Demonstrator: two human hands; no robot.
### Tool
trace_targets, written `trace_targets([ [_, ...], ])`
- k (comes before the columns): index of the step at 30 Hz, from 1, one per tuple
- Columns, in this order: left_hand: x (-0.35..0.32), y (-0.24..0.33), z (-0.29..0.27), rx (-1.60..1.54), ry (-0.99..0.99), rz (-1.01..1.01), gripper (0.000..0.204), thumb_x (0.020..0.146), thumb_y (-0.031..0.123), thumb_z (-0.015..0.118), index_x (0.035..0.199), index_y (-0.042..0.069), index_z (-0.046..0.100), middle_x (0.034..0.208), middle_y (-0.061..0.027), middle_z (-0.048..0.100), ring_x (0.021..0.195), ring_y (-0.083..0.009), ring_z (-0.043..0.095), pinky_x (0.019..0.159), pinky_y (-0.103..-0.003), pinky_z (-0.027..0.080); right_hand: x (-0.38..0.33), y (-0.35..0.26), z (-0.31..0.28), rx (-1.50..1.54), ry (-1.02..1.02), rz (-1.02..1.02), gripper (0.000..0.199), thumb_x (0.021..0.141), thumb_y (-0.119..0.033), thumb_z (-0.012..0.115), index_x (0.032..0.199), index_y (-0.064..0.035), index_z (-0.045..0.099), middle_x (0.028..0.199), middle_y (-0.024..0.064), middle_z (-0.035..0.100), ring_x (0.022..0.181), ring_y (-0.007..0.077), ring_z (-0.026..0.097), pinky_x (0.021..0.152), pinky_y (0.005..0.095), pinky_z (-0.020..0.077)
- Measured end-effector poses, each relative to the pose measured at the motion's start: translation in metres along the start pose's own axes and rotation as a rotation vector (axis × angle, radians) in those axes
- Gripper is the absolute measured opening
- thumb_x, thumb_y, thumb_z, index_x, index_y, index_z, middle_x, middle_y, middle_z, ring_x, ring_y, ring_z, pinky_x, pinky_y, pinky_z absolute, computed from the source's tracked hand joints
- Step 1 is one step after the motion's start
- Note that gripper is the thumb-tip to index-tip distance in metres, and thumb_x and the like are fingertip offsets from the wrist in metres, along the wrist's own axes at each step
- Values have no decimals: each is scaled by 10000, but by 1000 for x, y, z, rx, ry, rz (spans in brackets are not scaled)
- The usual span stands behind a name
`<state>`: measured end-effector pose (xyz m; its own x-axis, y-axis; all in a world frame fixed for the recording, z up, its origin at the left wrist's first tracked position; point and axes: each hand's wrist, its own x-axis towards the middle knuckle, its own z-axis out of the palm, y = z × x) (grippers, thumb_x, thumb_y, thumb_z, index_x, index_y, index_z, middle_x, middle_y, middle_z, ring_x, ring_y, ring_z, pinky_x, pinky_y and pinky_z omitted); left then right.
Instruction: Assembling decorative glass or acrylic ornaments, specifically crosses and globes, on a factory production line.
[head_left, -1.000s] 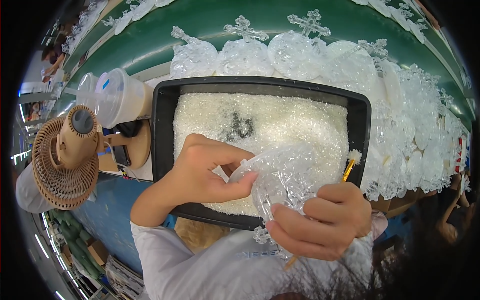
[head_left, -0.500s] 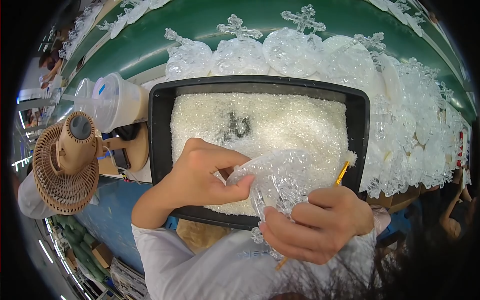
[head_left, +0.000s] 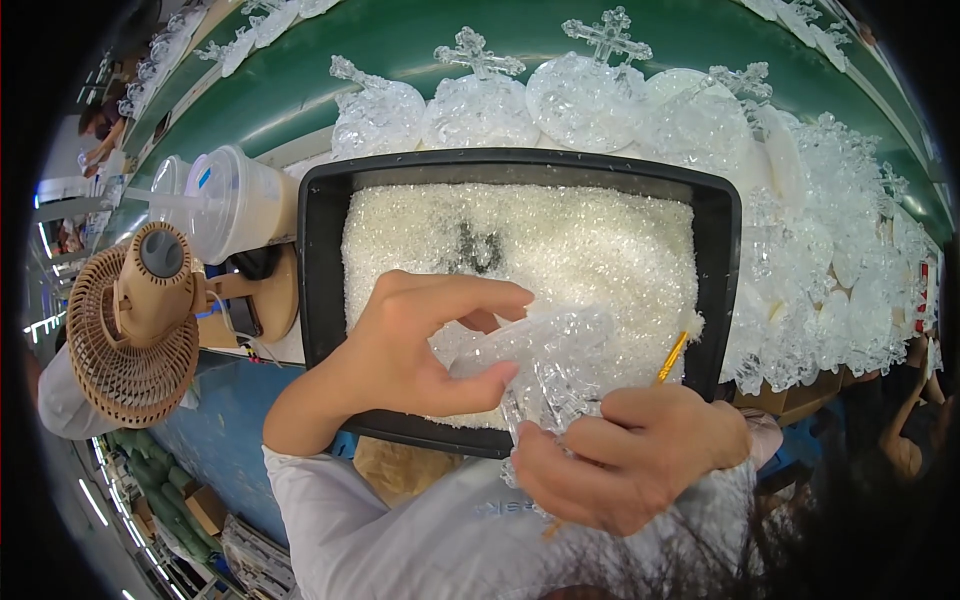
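Note:
My right hand (head_left: 635,460) is closed round the lower part of a clear plastic ornament (head_left: 560,355) with a rounded plate, tilted over the black tray (head_left: 725,280). A thin brush (head_left: 673,357) with a gold-coloured ferrule and pale bristles is also tucked in that hand. Beside the ornament's left edge, my left hand (head_left: 405,345) has its thumb and forefinger spread apart; whether the thumb touches the plate I cannot tell. White glittering flakes (head_left: 590,230) fill the tray, with a dark bare patch left of the middle. My right fingers hide the ornament's lower end.
Several clear ornaments with crosses (head_left: 585,100) stand behind the tray, and many more (head_left: 820,260) crowd its right side. At the left are a tan fan (head_left: 135,320), a plastic cup with a lid (head_left: 235,205) and a phone (head_left: 243,317). A green surface (head_left: 400,50) lies beyond.
My left thumb and forefinger have parted from their pinch on the ornament's rim. The ornament has tipped slightly, and my right hand has shifted a little left and down with the brush.

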<state>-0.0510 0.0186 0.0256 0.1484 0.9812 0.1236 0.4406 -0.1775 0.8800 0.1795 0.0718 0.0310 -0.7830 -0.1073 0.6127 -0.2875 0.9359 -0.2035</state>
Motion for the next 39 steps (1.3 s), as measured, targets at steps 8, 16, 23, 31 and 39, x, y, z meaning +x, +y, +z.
trace_targets([
  [8, -7, -2, 3, 24, -129, -51, 199, 684, 52, 769, 871, -11, 741, 725, -124, 717, 625, -183, 715, 574, -246, 532, 4, -4, 9, 8, -29, -34, 244, 770, -240, 625, 758, 0, 663, 883, 77, 603, 688, 142, 493, 473, 240, 323],
  [16, -8, 1, 4, 88, -144, -133, 163, 708, 87, 746, 861, 32, 745, 699, -111, 699, 584, -178, 692, 534, -252, 513, 2, -5, 11, -8, -52, -46, 197, 731, -216, 633, 815, -43, 676, 922, 50, 614, 654, 117, 433, 487, 222, 269],
  [23, -5, 1, 4, 102, -110, -66, 223, 711, 79, 744, 928, 29, 734, 695, -103, 695, 628, -180, 711, 573, -248, 535, -1, -9, 19, 21, 4, -29, 212, 747, -251, 617, 774, -46, 661, 928, 64, 617, 667, 139, 437, 487, 235, 279],
  [31, -6, -10, -4, 57, -50, -2, 360, 785, 82, 675, 1131, -15, 662, 854, -132, 724, 725, -172, 708, 678, -269, 549, 2, 10, 2, 84, 12, 109, 232, 712, -238, 670, 846, -50, 681, 916, 57, 643, 607, 117, 488, 464, 225, 336],
  [39, -8, -7, -10, -755, -49, -358, 745, 794, 213, 599, 1443, -58, 352, 1336, -155, 547, 1239, -229, 533, 1059, -346, 389, -3, 31, -4, 70, 546, 591, 384, 628, 13, 753, 1006, -20, 695, 807, 92, 686, 558, 127, 606, 457, 218, 456],
])
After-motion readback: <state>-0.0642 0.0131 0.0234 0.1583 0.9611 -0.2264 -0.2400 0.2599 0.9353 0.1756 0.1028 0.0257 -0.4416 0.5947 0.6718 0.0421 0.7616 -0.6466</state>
